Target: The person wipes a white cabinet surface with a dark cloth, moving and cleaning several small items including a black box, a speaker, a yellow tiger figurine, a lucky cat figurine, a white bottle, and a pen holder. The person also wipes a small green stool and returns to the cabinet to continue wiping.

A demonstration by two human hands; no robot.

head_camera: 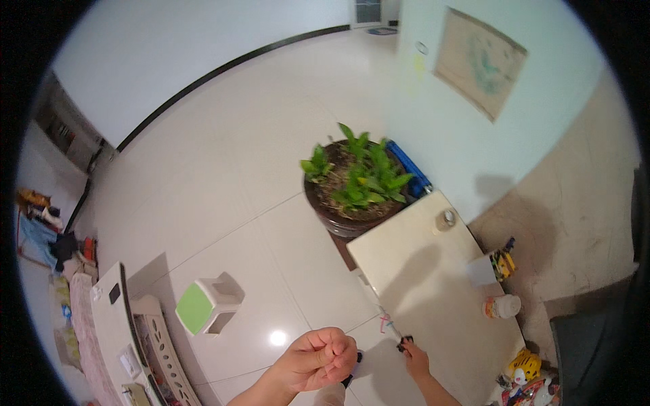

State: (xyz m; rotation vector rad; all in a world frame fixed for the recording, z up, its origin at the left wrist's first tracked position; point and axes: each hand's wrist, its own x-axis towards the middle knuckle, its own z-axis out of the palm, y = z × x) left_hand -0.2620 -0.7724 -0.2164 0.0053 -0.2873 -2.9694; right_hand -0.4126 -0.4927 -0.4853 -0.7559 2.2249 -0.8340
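Note:
My left hand (325,357) is raised in front of me at the bottom middle, its fingers curled in against the thumb. Nothing shows between those fingers. My right hand (417,359) is at the near left edge of the cream-topped cabinet (442,314), with its fingers on a small black-handled object (404,343). A thin pale shaft seems to run from it along the cabinet edge, but its exact kind is too small to tell. Beside that shaft hangs a pink and blue ribbon or string (386,322).
A potted green plant (355,223) stands past the cabinet's far end. On the cabinet are a glass jar (445,220), a white lidded bottle (502,306), a yellow toy (504,265) and a tiger figure (524,366). A green-topped stool (195,308) and a white table (109,314) are leftward.

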